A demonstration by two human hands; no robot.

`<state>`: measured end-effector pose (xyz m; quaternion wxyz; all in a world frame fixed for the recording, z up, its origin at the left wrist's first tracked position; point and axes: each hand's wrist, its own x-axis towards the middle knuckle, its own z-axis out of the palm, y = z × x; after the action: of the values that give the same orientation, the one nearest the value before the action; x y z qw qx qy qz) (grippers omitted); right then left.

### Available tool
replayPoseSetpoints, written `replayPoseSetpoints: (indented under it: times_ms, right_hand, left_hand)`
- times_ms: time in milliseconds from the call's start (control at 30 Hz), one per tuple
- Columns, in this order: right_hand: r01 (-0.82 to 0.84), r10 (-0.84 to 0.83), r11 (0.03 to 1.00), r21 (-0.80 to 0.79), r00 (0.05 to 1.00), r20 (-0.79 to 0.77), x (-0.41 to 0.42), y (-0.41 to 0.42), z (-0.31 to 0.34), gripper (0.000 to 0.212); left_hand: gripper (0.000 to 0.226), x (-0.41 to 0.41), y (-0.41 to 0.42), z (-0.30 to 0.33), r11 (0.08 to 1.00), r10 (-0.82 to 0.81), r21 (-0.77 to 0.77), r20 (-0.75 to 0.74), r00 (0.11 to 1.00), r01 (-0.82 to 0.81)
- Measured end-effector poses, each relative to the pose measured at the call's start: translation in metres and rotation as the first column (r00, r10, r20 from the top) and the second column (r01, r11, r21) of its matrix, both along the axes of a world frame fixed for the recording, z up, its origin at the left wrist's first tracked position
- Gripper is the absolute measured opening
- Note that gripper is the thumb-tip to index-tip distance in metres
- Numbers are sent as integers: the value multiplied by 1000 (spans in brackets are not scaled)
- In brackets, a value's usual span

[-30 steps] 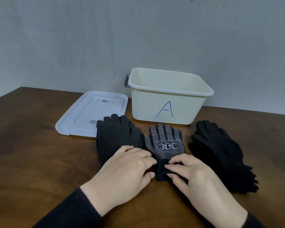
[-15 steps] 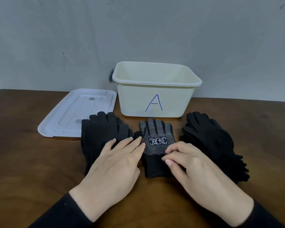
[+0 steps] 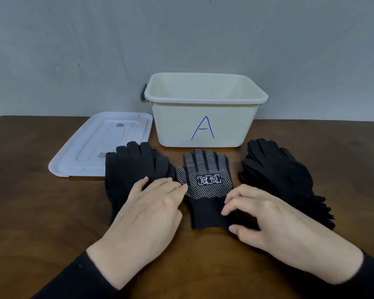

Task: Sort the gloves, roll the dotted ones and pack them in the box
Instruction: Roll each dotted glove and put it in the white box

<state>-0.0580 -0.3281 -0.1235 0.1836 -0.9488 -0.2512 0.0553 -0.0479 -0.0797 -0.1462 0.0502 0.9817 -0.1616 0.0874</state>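
A brown wooden worktop [image 3: 30, 201] meets a grey wall. Against it stands the cream box [image 3: 205, 124] marked A, its white lid [image 3: 91, 147] to its left. Before the box lies the dotted glove [image 3: 205, 182], flat, between two plain black glove piles [image 3: 130, 169] [image 3: 276, 175]. The left hand [image 3: 151, 210] rests spread on the left pile, fingertips at the dotted glove's edge; the right hand [image 3: 266, 221] pinches its cuff.

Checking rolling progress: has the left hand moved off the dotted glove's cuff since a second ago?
Yes. The left hand has slid left off the dotted glove, now resting on the plain gloves.
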Motion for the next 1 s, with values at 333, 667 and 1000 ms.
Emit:
replayPoseSetpoints:
  times_ms: [333, 667, 1000]
  right_hand:
    - [-12, 12, 1000, -27, 1000, -3, 0, 4, -3, 30]
    - [29, -26, 999, -39, 997, 72, 2, 8, -12, 32]
    - [113, -117, 993, 30, 968, 220, 6, 21, -18, 13]
  left_hand:
    - [56, 3, 0, -7, 999, 13, 45, 32, 999, -15]
    - [50, -5, 2, 5, 934, -355, -7, -123, 927, 357]
    - [52, -6, -8, 6, 960, -280, -26, -80, 957, 279]
